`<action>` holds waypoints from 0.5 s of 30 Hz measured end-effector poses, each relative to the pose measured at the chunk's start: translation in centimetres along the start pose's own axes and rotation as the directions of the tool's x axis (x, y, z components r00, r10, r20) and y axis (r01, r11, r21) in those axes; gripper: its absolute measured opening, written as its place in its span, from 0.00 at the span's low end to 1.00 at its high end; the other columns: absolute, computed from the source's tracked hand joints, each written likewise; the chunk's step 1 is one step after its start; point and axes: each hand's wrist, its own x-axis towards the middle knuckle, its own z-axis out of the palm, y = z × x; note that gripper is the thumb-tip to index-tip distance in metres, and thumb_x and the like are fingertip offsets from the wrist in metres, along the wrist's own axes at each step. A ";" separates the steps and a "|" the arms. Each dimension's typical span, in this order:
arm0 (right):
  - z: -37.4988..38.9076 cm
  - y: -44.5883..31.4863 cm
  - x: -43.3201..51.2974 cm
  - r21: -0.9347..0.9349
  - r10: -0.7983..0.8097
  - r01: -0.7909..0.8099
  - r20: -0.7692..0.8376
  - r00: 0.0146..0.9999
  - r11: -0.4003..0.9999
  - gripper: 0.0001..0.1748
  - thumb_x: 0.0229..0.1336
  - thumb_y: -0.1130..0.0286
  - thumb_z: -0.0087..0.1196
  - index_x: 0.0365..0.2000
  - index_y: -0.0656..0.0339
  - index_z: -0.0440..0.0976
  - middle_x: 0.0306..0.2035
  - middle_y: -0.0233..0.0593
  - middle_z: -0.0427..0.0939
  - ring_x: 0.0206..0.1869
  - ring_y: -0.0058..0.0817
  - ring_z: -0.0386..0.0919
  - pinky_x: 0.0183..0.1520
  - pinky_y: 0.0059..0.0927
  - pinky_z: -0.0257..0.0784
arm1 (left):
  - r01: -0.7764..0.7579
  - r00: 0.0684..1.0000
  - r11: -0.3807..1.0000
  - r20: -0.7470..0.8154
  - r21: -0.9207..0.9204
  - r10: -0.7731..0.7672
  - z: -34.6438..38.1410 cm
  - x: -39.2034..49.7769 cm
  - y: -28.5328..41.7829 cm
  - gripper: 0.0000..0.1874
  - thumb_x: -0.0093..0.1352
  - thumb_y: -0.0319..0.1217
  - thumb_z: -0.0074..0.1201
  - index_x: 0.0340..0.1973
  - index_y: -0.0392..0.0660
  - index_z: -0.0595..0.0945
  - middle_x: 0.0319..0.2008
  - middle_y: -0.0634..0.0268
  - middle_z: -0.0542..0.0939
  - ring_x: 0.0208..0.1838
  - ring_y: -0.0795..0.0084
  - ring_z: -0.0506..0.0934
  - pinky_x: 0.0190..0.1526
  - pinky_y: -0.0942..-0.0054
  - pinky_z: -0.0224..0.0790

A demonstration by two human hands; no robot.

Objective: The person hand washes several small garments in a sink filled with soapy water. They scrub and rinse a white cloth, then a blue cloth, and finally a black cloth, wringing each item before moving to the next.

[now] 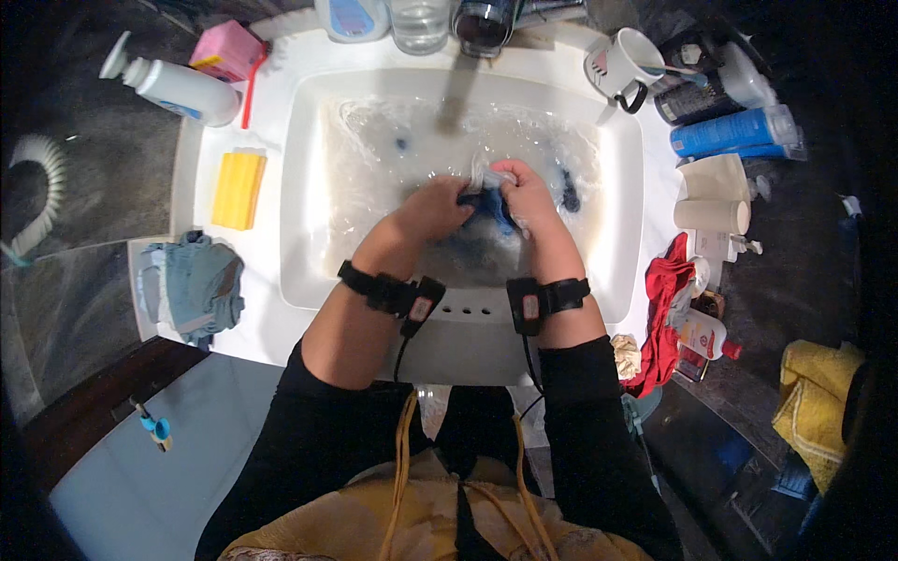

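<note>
A white sink [463, 84] holds cloudy, soapy water below me. Near its middle, my left hand [438, 203] and my right hand [523, 193] grip a wet cloth [497, 200], whitish at the top and dark blue lower down. Part of the cloth lies under the water, so its full shape is hidden. My left hand closes on its left side; the right one pinches the whitish part between thumb and fingers. To the right, a dark blue piece of fabric [570, 191] sits in the water close to the sink's wall.
A yellow sponge [238, 191] and folded grey-blue cloths [196, 284] lie left of the sink. Right of it are a red cloth [663, 315], a mug [628, 63] and several bottles. A white pump bottle [186, 91] lies at the back left, beside a pink box [228, 50].
</note>
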 end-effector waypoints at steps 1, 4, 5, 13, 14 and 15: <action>0.1 -0.1 -0.2 -0.041 -0.036 0.037 0.021 0.999 0.998 0.10 0.56 0.78 0.47 0.35 0.57 0.77 0.23 0.23 0.69 0.25 0.16 0.64 0.29 0.17 0.61 | 0.057 0.998 0.994 -0.021 -0.090 -0.059 -0.8 -0.9 0.0 0.21 0.64 0.30 0.52 0.52 0.36 0.71 0.49 0.47 0.75 0.51 0.61 0.73 0.53 0.69 0.64; 0.7 -0.1 -1.6 -0.268 0.033 0.010 0.155 0.987 0.963 0.13 0.54 0.78 0.46 0.37 0.54 0.77 0.21 0.34 0.70 0.25 0.23 0.68 0.30 0.24 0.65 | 0.258 0.965 0.921 0.032 -0.291 -0.260 -3.5 -4.6 0.4 0.21 0.67 0.31 0.50 0.54 0.38 0.71 0.48 0.55 0.76 0.52 0.67 0.72 0.53 0.72 0.64; 1.0 0.0 -2.0 -0.317 -0.065 0.135 0.224 0.972 0.939 0.14 0.53 0.77 0.46 0.38 0.52 0.77 0.23 0.42 0.73 0.27 0.30 0.72 0.32 0.29 0.68 | 0.315 0.948 0.892 0.072 -0.324 -0.309 -4.2 -5.6 0.8 0.20 0.68 0.31 0.50 0.54 0.38 0.71 0.47 0.56 0.77 0.51 0.69 0.73 0.52 0.74 0.64; 2.7 -1.2 -4.5 -0.693 -0.206 0.338 0.270 0.941 0.637 0.14 0.54 0.70 0.41 0.38 0.53 0.75 0.38 0.43 0.77 0.44 0.45 0.74 0.47 0.44 0.68 | 0.476 0.876 0.808 0.107 -0.349 -0.470 -5.8 -11.3 4.9 0.21 0.67 0.37 0.51 0.53 0.39 0.73 0.43 0.61 0.78 0.47 0.72 0.72 0.51 0.76 0.62; 2.7 -1.7 -4.6 -0.731 -0.175 0.333 0.286 0.942 0.595 0.14 0.54 0.69 0.41 0.38 0.52 0.74 0.40 0.42 0.77 0.45 0.45 0.73 0.48 0.45 0.67 | 0.467 0.878 0.798 0.090 -0.382 -0.471 -5.7 -11.8 5.1 0.21 0.67 0.37 0.51 0.53 0.39 0.73 0.43 0.60 0.78 0.48 0.71 0.72 0.52 0.75 0.61; 2.5 -2.3 -4.7 -0.769 -0.165 0.341 0.301 0.939 0.541 0.13 0.54 0.69 0.41 0.37 0.51 0.74 0.39 0.41 0.76 0.46 0.43 0.73 0.45 0.45 0.67 | 0.474 0.870 0.778 0.083 -0.413 -0.486 -5.6 -12.4 5.2 0.21 0.67 0.37 0.51 0.52 0.39 0.73 0.44 0.60 0.77 0.49 0.71 0.72 0.52 0.75 0.61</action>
